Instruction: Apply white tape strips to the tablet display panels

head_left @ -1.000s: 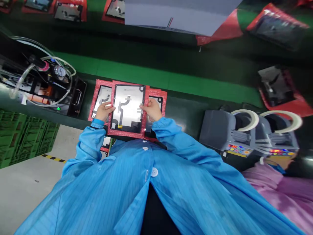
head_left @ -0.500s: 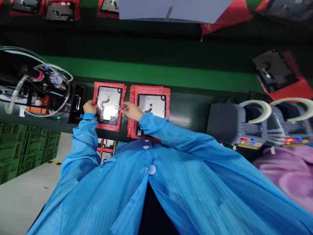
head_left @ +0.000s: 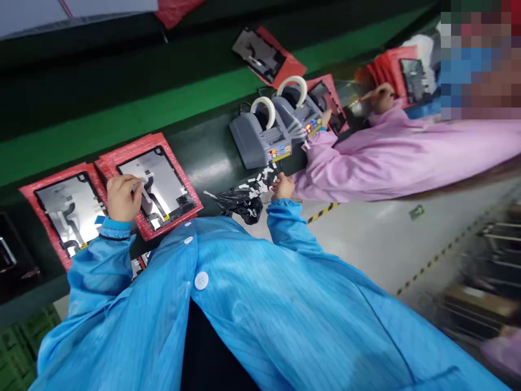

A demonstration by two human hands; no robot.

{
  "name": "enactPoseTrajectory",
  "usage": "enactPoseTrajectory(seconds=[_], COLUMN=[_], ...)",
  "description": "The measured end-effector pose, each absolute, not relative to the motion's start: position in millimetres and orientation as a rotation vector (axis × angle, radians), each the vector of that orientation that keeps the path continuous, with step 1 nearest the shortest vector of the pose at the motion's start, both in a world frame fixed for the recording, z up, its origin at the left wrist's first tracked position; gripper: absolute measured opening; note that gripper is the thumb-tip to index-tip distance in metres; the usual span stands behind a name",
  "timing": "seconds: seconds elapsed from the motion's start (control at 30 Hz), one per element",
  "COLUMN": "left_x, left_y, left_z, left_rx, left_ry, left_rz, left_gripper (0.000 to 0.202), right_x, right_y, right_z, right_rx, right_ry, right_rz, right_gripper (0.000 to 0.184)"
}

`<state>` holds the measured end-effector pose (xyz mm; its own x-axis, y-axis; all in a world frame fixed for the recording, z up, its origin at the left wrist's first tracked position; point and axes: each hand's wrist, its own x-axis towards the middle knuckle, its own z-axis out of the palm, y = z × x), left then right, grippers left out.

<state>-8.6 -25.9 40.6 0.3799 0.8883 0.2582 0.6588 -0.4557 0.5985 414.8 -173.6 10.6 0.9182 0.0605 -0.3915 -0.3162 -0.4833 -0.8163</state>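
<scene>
Two flat panels out on the dark bench (head_left: 211, 160), each face up with the metal back showing: the nearer-to-middle panel (head_left: 171, 176) sits on red bubble wrap (head_left: 186, 182), apparently several layers, and the second panel (head_left: 51, 196) lies just left of it on its own red sheet (head_left: 40, 217). Left hand (head_left: 124, 198) is over the left edge of the middle panel, fingers curled, thumb and forefinger nearly meeting near the dark ribbon cable (head_left: 152, 196); a pale speck shows at the tips, can't tell if it's gripped. Right hand (head_left: 283, 187) is well apart, off to the right beside white scraps (head_left: 260, 187) strewn on a black bag (head_left: 248, 209); its fingers are bent in, near a thin dark object, hold unclear. Behind are two grey dispensers (head_left: 248, 144) with white rings, then a co-worker's pink sleeve (head_left: 366, 157). Handling, my guess: panels light, thin, stiff but brittle, smooth metal likely a bit slick; wrap soft and prone to sliding. Best hold is both long edges by the dark frame, or the red margin underneath, kept level; stay off the ribbon cable and the small tabs along the side, which look easy to bend or snag. Don't press mid-face, could crack or mark it.
</scene>
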Motion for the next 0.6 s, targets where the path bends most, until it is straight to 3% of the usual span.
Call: enactPoseTrajectory(seconds=[0.17, 0.47, 0.6], left_x=[24, 53, 61], left_y=[-27, -25, -25], left_z=[45, 52, 53], left_rx=[2.267, 2.319, 2.333], left_ry=[1.241, 1.141, 1.102], left_rz=[0.739, 0.704, 0.699], left_gripper=[0.016, 0.022, 0.023], right_x=[421, 419, 421], right_y=[-156, -155, -161], right_z=[7, 5, 7], right_rx=[-1.832, -1.811, -1.646], right_ry=[0.121, 0.163, 0.205], right_rz=[0.691, 0.45, 0.533], right_gripper=[0.027, 0.014, 0.014])
